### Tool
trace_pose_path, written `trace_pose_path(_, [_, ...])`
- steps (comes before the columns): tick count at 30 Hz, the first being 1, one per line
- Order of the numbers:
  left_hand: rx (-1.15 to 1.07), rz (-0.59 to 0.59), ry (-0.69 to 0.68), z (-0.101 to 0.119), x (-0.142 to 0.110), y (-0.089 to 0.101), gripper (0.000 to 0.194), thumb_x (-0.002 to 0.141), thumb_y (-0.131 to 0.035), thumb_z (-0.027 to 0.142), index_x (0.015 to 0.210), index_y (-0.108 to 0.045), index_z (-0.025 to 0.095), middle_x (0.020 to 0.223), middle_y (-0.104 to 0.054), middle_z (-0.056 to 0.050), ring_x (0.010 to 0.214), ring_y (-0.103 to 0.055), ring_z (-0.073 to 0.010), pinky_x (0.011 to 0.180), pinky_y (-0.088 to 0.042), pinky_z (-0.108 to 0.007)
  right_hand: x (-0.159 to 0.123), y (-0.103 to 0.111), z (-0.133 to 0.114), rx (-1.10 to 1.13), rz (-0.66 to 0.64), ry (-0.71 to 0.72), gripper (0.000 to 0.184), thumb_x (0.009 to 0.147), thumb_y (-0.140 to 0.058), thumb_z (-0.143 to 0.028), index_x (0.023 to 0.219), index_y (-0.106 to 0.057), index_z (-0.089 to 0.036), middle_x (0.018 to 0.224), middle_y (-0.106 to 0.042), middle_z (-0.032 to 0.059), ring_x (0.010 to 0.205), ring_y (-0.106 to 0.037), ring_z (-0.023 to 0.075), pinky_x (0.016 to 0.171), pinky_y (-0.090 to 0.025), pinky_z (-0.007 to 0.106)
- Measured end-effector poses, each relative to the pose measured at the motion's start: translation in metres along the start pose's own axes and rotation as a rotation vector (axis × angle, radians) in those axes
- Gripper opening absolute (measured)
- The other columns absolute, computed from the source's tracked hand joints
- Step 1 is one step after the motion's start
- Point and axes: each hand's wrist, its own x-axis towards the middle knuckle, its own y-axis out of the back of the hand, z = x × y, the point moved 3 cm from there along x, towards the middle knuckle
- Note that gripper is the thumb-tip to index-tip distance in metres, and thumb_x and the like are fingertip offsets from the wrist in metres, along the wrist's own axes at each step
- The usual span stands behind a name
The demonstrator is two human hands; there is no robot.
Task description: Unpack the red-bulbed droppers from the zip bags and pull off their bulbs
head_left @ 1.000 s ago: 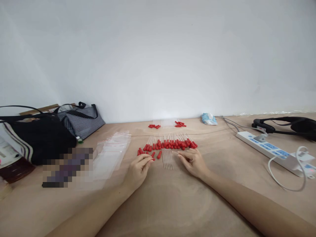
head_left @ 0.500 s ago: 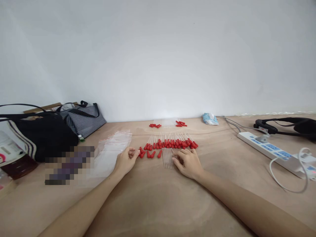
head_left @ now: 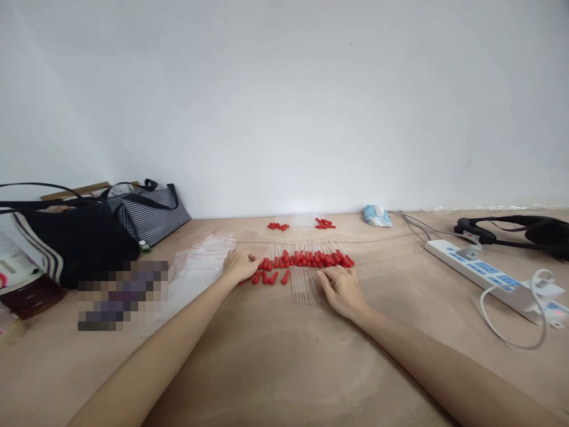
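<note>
My left hand (head_left: pixel 241 265) reaches over the left end of a row of droppers with red bulbs (head_left: pixel 306 258). Its fingers are drawn together against the leftmost bulbs; what they pinch, if anything, is hidden. In front of the row lie several loose red rubber bulbs (head_left: pixel 272 277), partly under that hand. Right of them, a group of thin clear tubes (head_left: pixel 300 286) lies side by side. One tilted clear tube (head_left: pixel 315 289) lies apart from the group, close to the thumb of my right hand (head_left: pixel 343 289). That hand rests with curled fingers, their grip hidden.
Clear zip bags (head_left: pixel 195 270) lie on the left, near a black bag (head_left: pixel 84 243) and a striped bag (head_left: pixel 155 216). At the back are more red bulbs (head_left: pixel 326 223) and a blue tissue pack (head_left: pixel 377 216). A power strip (head_left: pixel 480 270) and black headset (head_left: pixel 511 231) stand right.
My left hand has moved up and right, from beside the loose bulbs to the row's left end. My right hand has shifted slightly right, away from the tubes, and one tube now lies tilted apart.
</note>
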Motion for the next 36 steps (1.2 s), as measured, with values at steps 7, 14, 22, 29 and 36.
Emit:
trace_pose_path(7, [0.005, 0.01, 0.002, 0.006, 0.008, 0.006, 0.032, 0.073, -0.049, 0.039, 0.052, -0.061, 0.018, 0.06, -0.06, -0.007, 0.08, -0.057, -0.0253, 0.066, -0.042, -0.032, 0.0, -0.001, 0.001, 0.022, 0.004, -0.019, 0.027, 0.086, -0.036, -0.03, 0.072, -0.057, -0.02, 0.07, -0.062, 0.0013, 0.072, -0.053, 0.0164, 0.071, -0.03, 0.033])
trace_pose_path(14, [-0.087, 0.144, -0.334, 0.021, -0.048, 0.019, 0.018, 0.085, -0.039, 0.028, 0.082, -0.054, 0.018, 0.077, -0.062, -0.003, 0.071, -0.058, -0.0167, 0.066, -0.044, -0.027, -0.003, 0.001, 0.001, 0.139, 0.176, 0.146, 0.042, 0.079, -0.048, -0.031, 0.118, -0.045, -0.017, 0.109, -0.052, 0.0124, 0.1, -0.049, 0.0209, 0.081, -0.041, 0.036])
trace_pose_path(22, [-0.055, 0.452, -0.983, 0.046, -0.105, -0.011, 0.024, 0.089, -0.035, 0.022, 0.073, -0.051, 0.015, 0.072, -0.059, -0.004, 0.067, -0.057, -0.0143, 0.063, -0.046, -0.026, -0.01, 0.005, -0.022, -0.069, 0.107, 0.538, 0.019, 0.08, -0.053, -0.034, 0.096, -0.062, -0.029, 0.11, -0.058, 0.002, 0.107, -0.046, 0.0204, 0.097, -0.024, 0.046])
trace_pose_path(29, [-0.212, 0.354, -0.992, 0.048, -0.102, -0.009, 0.021, 0.086, -0.043, 0.028, 0.099, -0.055, 0.016, 0.096, -0.063, -0.008, 0.091, -0.057, -0.0181, 0.079, -0.047, -0.032, -0.011, 0.003, -0.028, -0.05, 0.033, 0.558, 0.015, 0.084, -0.044, -0.024, 0.086, -0.059, -0.021, 0.091, -0.065, 0.0018, 0.095, -0.053, 0.0165, 0.098, -0.023, 0.046])
trace_pose_path(36, [-0.278, 0.327, -1.011, 0.045, -0.099, -0.013, 0.021, 0.086, -0.043, 0.024, 0.098, -0.059, 0.017, 0.097, -0.067, -0.005, 0.097, -0.058, -0.0183, 0.088, -0.042, -0.04, -0.013, 0.003, -0.03, -0.058, 0.077, 0.632, 0.024, 0.085, -0.04, -0.018, 0.097, -0.059, -0.025, 0.073, -0.065, 0.0007, 0.087, -0.056, 0.0146, 0.097, -0.024, 0.045])
